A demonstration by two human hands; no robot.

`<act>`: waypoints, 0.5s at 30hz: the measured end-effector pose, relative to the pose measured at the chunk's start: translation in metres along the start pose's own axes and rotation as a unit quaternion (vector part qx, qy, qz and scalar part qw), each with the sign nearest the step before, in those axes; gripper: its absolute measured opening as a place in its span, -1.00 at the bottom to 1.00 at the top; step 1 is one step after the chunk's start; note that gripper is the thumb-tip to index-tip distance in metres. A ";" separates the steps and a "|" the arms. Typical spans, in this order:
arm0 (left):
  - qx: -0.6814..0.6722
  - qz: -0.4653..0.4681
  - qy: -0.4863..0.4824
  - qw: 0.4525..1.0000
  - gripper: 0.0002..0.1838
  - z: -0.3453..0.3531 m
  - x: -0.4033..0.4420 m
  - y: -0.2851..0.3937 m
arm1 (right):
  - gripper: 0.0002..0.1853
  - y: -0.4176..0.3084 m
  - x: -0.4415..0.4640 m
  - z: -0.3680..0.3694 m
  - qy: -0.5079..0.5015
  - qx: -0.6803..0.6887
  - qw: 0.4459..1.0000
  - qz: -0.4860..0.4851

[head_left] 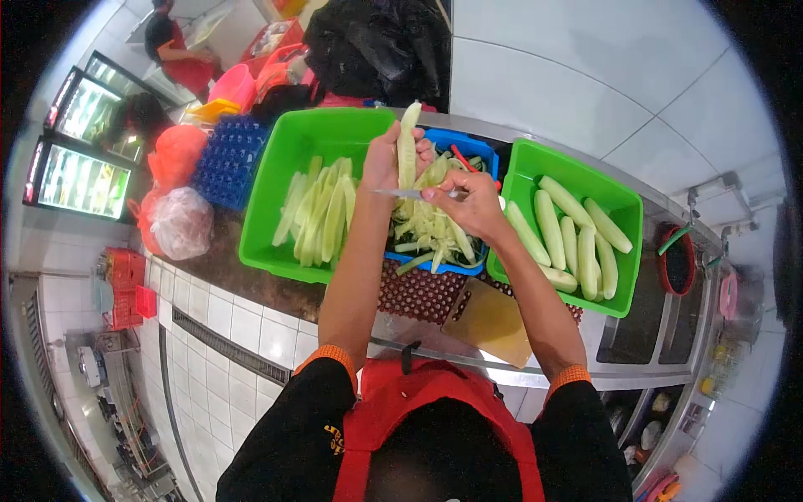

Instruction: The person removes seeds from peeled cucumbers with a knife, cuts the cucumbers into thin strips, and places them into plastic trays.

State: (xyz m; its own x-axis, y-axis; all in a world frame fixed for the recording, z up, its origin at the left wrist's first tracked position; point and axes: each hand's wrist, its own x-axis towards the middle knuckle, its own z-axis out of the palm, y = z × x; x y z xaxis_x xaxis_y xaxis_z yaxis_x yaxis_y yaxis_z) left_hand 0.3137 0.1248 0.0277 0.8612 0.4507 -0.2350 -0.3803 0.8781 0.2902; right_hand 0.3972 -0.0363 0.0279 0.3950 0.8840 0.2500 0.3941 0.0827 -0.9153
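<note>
My left hand point(383, 163) is closed round a peeled cucumber piece point(406, 155), held upright with its cut, seeded side showing. My right hand point(474, 203) grips a small knife point(400, 193), its blade pointing left just below the cucumber piece. Beneath both hands is a blue basket point(493, 156) heaped with pale cucumber scraps point(422, 232) and some dark green peel. On the left, a green tub point(259, 222) holds several long cucumber strips point(322, 213). To the right, another green tub point(623, 289) contains several whole peeled cucumbers point(569, 201).
A yellowish cutting board point(489, 326) lies at the counter's near edge beside a brown perforated mat point(418, 293). A blue egg tray point(230, 163) and plastic bags point(182, 222) are at left. A sink point(631, 339) is at right. Another person point(171, 50) stands far back.
</note>
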 end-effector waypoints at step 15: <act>0.410 0.078 -0.100 0.903 -0.61 0.040 -0.027 -0.011 | -0.65 -0.034 0.050 -0.042 0.131 0.109 0.983 0.065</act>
State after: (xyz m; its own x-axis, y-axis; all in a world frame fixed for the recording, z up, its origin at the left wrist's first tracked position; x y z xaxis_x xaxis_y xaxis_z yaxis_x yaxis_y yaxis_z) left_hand 0.3085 0.0963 0.0677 0.8940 0.4478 0.0164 -0.1954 0.3565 0.9136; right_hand 0.4383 -0.0140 0.0851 0.6423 0.7465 0.1738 0.1502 0.0997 -0.9836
